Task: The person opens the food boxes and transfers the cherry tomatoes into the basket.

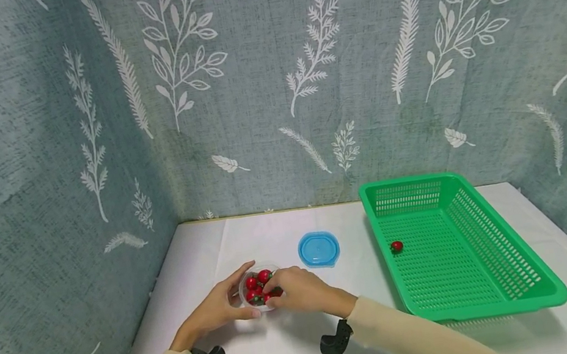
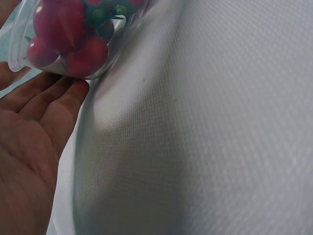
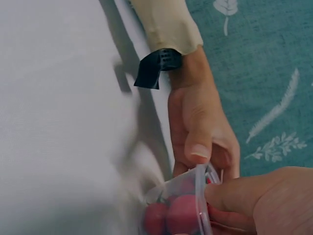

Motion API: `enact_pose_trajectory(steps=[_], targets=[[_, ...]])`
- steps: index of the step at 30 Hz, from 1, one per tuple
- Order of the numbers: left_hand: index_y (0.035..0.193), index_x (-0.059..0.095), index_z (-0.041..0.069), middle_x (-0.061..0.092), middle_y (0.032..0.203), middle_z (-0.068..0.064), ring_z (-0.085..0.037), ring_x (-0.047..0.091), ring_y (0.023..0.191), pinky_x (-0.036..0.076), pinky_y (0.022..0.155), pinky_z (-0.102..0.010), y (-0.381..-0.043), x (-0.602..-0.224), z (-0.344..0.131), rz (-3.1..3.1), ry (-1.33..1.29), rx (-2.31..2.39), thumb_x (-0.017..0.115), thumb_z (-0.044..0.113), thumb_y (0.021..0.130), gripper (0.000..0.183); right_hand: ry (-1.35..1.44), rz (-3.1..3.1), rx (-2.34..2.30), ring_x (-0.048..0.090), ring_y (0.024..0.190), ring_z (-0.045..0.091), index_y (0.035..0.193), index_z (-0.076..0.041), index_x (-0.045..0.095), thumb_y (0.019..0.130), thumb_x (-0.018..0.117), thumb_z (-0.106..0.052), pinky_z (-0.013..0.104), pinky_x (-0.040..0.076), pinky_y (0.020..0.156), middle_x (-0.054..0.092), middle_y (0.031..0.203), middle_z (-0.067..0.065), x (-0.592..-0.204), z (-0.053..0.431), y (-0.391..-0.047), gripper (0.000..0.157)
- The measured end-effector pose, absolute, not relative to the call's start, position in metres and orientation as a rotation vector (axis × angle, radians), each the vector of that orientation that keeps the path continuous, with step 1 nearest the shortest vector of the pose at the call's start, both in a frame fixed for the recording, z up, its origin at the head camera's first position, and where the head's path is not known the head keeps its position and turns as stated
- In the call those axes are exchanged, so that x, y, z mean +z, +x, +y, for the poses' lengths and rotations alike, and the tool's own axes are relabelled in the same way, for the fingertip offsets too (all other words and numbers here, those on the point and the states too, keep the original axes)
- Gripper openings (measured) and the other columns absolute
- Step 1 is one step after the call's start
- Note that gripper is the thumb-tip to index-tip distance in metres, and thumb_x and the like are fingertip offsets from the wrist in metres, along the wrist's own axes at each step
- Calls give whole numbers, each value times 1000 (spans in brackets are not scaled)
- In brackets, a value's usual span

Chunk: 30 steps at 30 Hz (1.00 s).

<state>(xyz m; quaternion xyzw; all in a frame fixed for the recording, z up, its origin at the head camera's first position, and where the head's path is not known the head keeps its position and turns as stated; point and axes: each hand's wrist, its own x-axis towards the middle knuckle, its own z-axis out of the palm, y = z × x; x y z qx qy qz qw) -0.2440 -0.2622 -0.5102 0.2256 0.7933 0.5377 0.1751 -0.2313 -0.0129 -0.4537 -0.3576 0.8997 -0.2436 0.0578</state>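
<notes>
A small clear plastic container [image 1: 242, 293] stands on the white table, filled with several red cherry tomatoes [image 1: 251, 283] that have green tops. My left hand [image 1: 214, 307] holds the container from its left side, thumb near the front and fingers around the back. In the left wrist view, fingertips [image 2: 73, 93] touch the container's lower side. My right hand [image 1: 303, 288] reaches over the rim from the right, thumb and fingers pinching a tomato [image 1: 275, 293] inside. The pinched tomato is partly hidden by the fingers.
A blue lid [image 1: 319, 249] lies flat behind and right of the container. Farther right sits a large green plastic basket [image 1: 504, 308] with one red tomato [image 1: 397, 246] near its left wall. Patterned grey-green cloth [image 1: 257, 82] hangs behind and to the left.
</notes>
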Motion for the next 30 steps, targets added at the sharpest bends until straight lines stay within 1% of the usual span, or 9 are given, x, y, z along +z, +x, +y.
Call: enact_pose_trajectory(steps=[5, 11, 18, 25, 27, 30], targets=[[167, 18, 18, 28, 166, -14, -30, 35, 149, 43, 111, -32, -244, -511, -262, 2210, 664, 1540, 88, 18, 85, 108, -1081, 2720, -743, 64, 101, 6, 112, -11, 81, 96, 74, -21, 21, 53, 84, 73, 109, -3, -457, -13, -232, 20], [167, 18, 17, 29, 166, -15, -32, 35, 148, 44, 109, -29, -245, -512, -263, 2206, 676, 1553, 88, 17, 84, 108, -1110, 2709, -710, 59, 92, 3, 112, -10, 81, 97, 74, -22, 17, 49, 72, 72, 100, -4, -456, -13, -236, 21], [166, 19, 17, 28, 166, -15, -31, 34, 149, 43, 111, -30, -245, -512, -263, 2212, 662, 1553, 89, 18, 83, 109, -1064, 2663, -784, 60, 89, 2, 108, -10, 80, 95, 76, -20, 18, 51, 78, 73, 102, -5, -455, -16, -238, 17], [167, 18, 17, 27, 167, -15, -31, 35, 149, 44, 109, -27, -244, -512, -263, 2198, 670, 1562, 88, 17, 84, 109, -1094, 2666, -746, 57, 89, 2, 110, -9, 81, 94, 77, -21, 18, 49, 75, 70, 98, -5, -455, -16, -240, 20], [167, 17, 16, 28, 166, -15, -32, 36, 148, 44, 109, -28, -245, -512, -263, 2195, 675, 1566, 88, 16, 84, 108, -1093, 2655, -756, 56, 87, 2, 109, -10, 81, 94, 76, -20, 17, 48, 73, 71, 97, -6, -455, -16, -241, 19], [166, 18, 17, 26, 167, -15, -32, 34, 149, 43, 112, -36, -244, -512, -262, 2215, 673, 1549, 88, 18, 84, 108, -1047, 2602, -819, 59, 71, 2, 109, -11, 79, 95, 76, -19, 18, 51, 63, 70, 93, -10, -454, -15, -240, 17]])
